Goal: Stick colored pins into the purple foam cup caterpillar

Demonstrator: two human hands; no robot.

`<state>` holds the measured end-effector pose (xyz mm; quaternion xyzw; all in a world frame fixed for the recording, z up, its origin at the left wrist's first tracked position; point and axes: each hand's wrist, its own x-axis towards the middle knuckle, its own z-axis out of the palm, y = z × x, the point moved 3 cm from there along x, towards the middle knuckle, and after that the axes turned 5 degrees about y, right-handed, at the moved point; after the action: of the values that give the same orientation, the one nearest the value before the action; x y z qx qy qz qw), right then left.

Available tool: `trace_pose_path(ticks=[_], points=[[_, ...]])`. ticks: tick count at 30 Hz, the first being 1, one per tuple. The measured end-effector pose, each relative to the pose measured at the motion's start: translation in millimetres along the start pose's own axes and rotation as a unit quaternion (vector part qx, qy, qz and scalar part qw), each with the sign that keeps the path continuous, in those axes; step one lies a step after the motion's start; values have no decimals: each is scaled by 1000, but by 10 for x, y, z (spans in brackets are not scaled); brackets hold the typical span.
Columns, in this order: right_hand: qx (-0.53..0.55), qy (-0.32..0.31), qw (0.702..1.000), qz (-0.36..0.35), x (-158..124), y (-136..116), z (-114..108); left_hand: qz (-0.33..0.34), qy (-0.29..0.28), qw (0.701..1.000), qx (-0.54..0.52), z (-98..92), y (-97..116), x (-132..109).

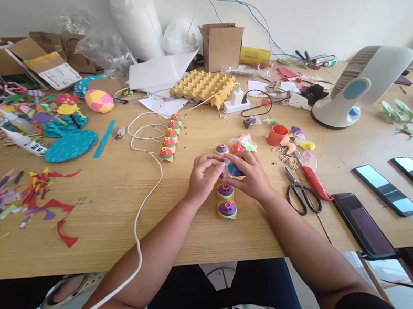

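Note:
My left hand (205,177) and my right hand (252,172) meet over a strip of egg carton (223,199) with purple and green decorated cups. Fingers of both hands are closed on a small clear plastic bag (226,168); its contents are too small to make out. Under my right fingers shows something blue (235,169), partly hidden. A purple cup (221,149) with an orange ring sticks out beyond my fingertips, and two more stand nearer my body. The middle of the strip is covered by my hands. Just past my right hand lies a bag of bright clay-like pieces (243,143).
A second strip with red cups (169,141) stands further back, left. Right lie black scissors (301,192), a red-handled tool (316,183), an orange-red ring (277,135) and several phones (364,225). A white fan (357,88) stands behind. A white cable (138,241) crosses my left arm.

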<state>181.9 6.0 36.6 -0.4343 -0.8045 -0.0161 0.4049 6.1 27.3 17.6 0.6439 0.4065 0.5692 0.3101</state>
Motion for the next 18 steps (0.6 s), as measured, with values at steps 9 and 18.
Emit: trace_pose_path(ticks=[9,18], points=[[5,-4,1000,3,2,0,3,-29,-1,999,-40,4,-68,-5],[1,-7,1000,19,8,21,7,-16,-8,1000,-14,3,-41,4]])
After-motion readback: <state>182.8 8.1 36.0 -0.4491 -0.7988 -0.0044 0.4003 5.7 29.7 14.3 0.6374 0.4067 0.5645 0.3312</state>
